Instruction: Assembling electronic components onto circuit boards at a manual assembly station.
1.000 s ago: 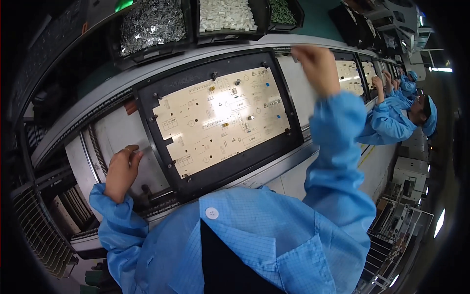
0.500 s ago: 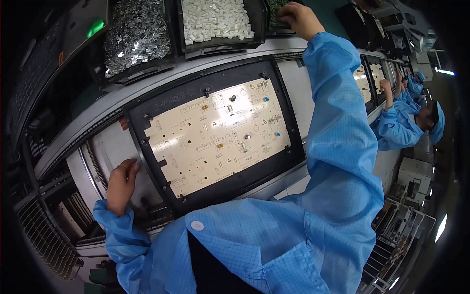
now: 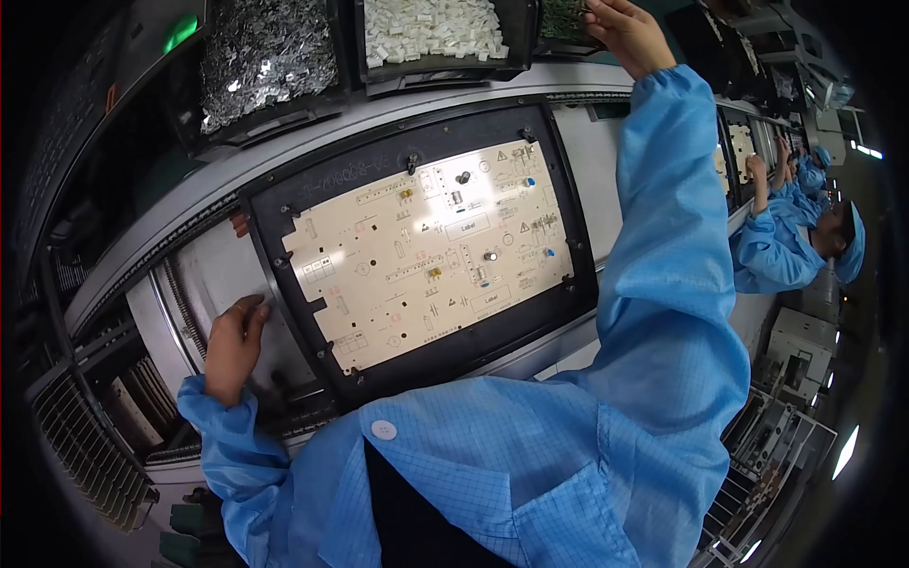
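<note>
In the middle of the frame a cream circuit board (image 3: 431,251) lies in a black carrier frame (image 3: 568,312) on the conveyor. The left hand (image 3: 232,346), at lower left, rests with loosely curled fingers empty against the frame's left edge. The right hand (image 3: 625,33), at the top right, reaches into a bin of green parts (image 3: 561,17); its fingers' grip cannot be made out. A bin of white parts (image 3: 431,28) sits just left of it.

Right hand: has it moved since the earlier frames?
Yes. The right hand has gone up from beside the black frame holding the circuit board to the green-parts bin above the conveyor.
</note>
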### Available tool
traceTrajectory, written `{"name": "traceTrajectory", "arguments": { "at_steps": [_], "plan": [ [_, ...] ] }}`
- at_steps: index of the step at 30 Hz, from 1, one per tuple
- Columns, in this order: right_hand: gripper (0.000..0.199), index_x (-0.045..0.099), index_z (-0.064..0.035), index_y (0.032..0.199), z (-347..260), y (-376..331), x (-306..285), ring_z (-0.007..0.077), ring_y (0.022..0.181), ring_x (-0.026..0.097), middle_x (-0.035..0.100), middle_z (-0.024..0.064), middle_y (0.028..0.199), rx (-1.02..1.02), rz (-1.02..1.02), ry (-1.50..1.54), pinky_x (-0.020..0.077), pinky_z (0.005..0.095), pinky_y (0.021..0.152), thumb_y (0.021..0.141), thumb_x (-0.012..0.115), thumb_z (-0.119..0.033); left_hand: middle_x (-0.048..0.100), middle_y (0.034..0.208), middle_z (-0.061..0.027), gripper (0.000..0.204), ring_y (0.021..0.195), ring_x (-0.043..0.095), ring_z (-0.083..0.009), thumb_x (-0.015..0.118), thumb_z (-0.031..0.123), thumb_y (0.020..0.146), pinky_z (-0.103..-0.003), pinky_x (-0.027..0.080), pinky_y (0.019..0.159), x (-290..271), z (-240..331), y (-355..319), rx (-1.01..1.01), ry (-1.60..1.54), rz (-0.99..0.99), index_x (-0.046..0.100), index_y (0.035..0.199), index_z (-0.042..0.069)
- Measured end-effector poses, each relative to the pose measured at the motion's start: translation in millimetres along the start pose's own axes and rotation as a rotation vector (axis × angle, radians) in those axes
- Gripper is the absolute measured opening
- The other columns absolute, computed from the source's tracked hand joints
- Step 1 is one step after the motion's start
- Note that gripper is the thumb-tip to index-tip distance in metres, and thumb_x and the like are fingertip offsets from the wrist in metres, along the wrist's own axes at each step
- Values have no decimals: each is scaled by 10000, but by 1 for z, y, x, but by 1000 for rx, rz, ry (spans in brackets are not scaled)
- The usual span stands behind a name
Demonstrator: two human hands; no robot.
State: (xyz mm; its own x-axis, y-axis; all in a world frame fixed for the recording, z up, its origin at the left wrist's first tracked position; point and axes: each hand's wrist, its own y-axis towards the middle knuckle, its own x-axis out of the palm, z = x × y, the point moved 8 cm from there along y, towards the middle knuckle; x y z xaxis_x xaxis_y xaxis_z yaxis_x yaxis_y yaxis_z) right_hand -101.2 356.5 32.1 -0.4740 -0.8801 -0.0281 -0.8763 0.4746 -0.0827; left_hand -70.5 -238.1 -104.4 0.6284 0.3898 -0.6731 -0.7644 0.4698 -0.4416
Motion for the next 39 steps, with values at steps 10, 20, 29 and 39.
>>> {"name": "traceTrajectory", "arguments": {
  "at_steps": [10,20,29,39],
  "plan": [
    [177,610,-20,1069,47,-163,109,100,711,623,679,62,871,226,-447,-237,490,229,634,935,616,-134,695,951,-200,294,912,680,-255,541,161,972,-331,505,807,-2,2,0,-4,13,-28,600,1156,-61],
    [215,627,-12,1118,39,-201,89,101,823,647,714,99,958,162,-245,-479,503,227,699,934,626,-122,661,989,-257,299,918,670,-355,558,196,959,-397,509,799,-7,2,-7,42,36,-3,617,1141,-34],
    [200,697,-12,1060,49,-187,78,73,805,623,709,46,908,92,-140,-624,507,217,737,868,700,-68,665,1004,-251,307,930,671,-351,557,193,963,-392,517,822,-8,2,-9,88,87,7,611,1162,-34],
    [140,741,-51,964,50,-172,95,58,701,535,696,-2,840,-154,-232,-981,461,205,700,824,736,-60,671,1014,-244,309,931,673,-356,547,194,970,-383,520,804,-5,-5,-7,36,88,-26,608,1176,-27]
  ]
}}
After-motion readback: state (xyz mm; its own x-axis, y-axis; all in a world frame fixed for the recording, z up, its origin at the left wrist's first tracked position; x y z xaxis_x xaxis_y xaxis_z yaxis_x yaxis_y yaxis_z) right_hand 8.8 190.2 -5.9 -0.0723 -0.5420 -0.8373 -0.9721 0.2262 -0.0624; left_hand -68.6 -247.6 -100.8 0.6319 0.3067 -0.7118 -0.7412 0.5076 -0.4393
